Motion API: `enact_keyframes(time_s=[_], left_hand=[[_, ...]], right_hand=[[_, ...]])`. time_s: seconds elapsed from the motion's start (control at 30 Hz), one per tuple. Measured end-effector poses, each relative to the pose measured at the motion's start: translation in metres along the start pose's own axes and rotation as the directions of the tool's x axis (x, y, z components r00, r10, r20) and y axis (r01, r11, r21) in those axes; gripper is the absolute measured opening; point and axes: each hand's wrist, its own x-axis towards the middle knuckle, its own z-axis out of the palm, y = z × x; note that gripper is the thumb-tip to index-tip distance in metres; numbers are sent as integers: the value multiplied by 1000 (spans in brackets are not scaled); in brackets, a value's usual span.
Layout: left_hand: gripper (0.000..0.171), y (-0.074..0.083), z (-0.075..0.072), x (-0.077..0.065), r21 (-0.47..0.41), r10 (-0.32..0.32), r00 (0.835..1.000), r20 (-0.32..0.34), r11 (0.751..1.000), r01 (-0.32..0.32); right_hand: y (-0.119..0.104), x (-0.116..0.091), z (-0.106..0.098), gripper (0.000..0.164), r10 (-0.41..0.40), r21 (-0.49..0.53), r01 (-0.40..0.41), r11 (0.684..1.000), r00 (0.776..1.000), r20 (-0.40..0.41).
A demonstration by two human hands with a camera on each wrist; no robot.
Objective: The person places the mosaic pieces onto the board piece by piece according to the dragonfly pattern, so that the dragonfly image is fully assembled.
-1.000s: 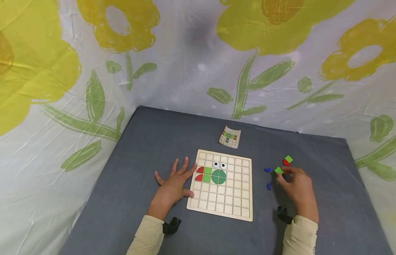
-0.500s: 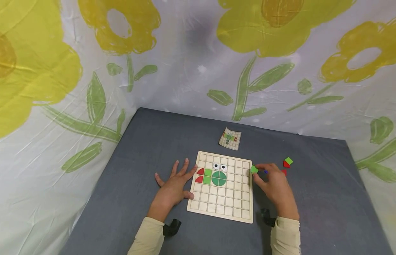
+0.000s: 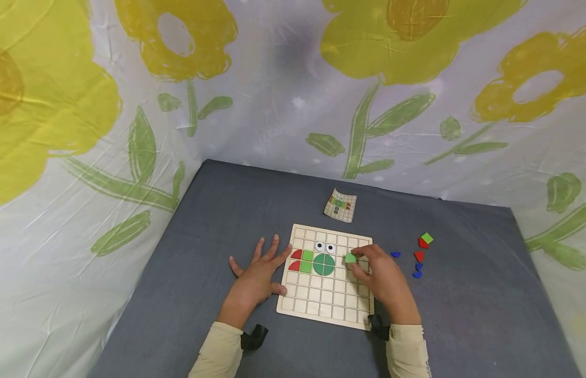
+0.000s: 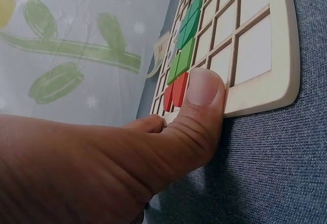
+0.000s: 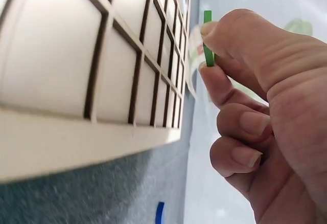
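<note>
Pinched between thumb and forefinger, the light green tile [image 3: 350, 258] is held by your right hand [image 3: 387, 276] above the grid board [image 3: 313, 307], toward its far right corner; the right wrist view shows it edge-on and apart from the board. Your left hand [image 3: 256, 283] grasps nothing; its fingers are spread and its thumb rests on the board's left edge, a useful brace against sliding. Inward from that edge lie 2 red wedges [image 3: 297, 254], 2 green squares [image 3: 307, 255] and 4 dark green wedges [image 3: 318, 260] forming a disc, with 2 eye pieces [image 3: 330, 247] beyond them. A pattern card [image 3: 340, 206] lies toward the far edge of the bench [image 3: 236, 194]; off the board's right edge are 1 loose green square [image 3: 427, 238], 2 red pieces [image 3: 418, 256] and 3 blue pieces [image 3: 395, 254]. To seat the tile well, which seems the step in hand, lower it level, square its sides to the ridges and release only once it sits flat; a tilted corner could catch. You cannot tell from these views which cell lies directly beneath.
</note>
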Motion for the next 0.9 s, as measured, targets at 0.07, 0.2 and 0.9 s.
enact_keyframes(time_s=[0.07,0.2,0.9], left_hand=[[107,0,0,0,-2,-1,1000,-1,1000,1],[107,1,0,0,-3,-2,1000,1,1000,2],[107,0,0,-1,-12,9,1000,0,1000,-9]], right_hand=[[-2,1,2,30,-15,-6,15,1000,1000,-5],[-6,2,4,29,-40,-10,40,999,999,-6],[-10,4,14,27,-82,-64,82,995,997,11]])
